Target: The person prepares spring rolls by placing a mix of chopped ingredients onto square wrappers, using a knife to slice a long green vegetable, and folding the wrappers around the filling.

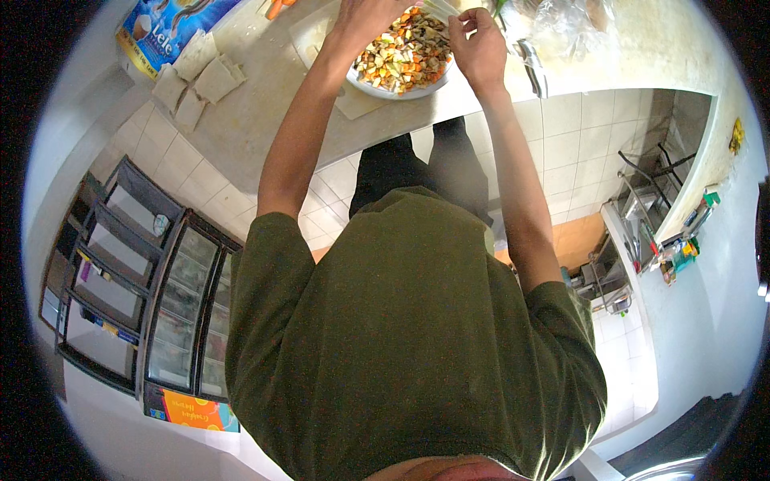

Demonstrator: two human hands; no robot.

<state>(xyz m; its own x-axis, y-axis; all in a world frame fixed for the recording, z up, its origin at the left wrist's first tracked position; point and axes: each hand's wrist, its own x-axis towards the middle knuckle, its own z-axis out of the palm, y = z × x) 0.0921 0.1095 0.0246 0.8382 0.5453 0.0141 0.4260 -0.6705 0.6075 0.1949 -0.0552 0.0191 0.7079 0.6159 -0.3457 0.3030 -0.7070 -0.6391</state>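
A white bowl [385, 93] of diced vegetables [409, 57], with orange, pale and brown pieces, stands near the counter's front edge. My left hand [370, 15] reaches over its left rim, its fingers partly cut off by the top of the picture. At the bowl's right rim, my right hand [481, 48] has its thumb and fingers pinched together. A pale green vegetable stalk [442, 8] runs between the two hands, one end at my right fingers. Whether my left fingers hold it cannot be made out. Under the bowl lies a pale board [358, 105].
A shiny metal handle [534, 69] juts past the counter edge, right of the bowl. Clear plastic bags [571, 24] lie beyond it. At left are pale square blocks [198, 75], a blue printed pack [168, 27] and orange carrot pieces [278, 7]. A glass-door fridge [183, 306] stands behind, at left.
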